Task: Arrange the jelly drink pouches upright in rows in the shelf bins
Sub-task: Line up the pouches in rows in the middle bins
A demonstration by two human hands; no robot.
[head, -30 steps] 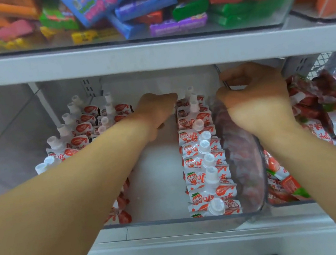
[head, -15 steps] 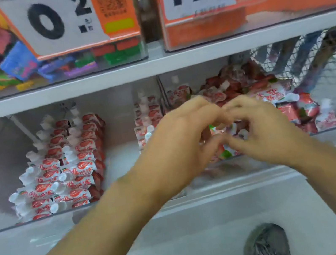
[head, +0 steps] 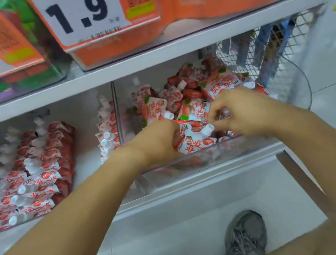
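Right now both hands are in the clear plastic right-hand bin, where glossy red-and-white jelly drink pouches lie in a loose jumble. The left hand has its fingers curled round one pouch, a soft foil pack with a stubby white screw cap and a strawberry printed on it; its red lettering is too blurred to read. The right hand pinches at the heap just beside that cap, fingers bent, though what exactly it grips I cannot tell. Over in the left bin, pouches stand upright in tidy rows, caps up, with another row against the divider. Above, on the grey metal shelf, a white-and-orange price card reads "1.9". A wire mesh basket sits to the right. Grey sneakers show on the pale floor.
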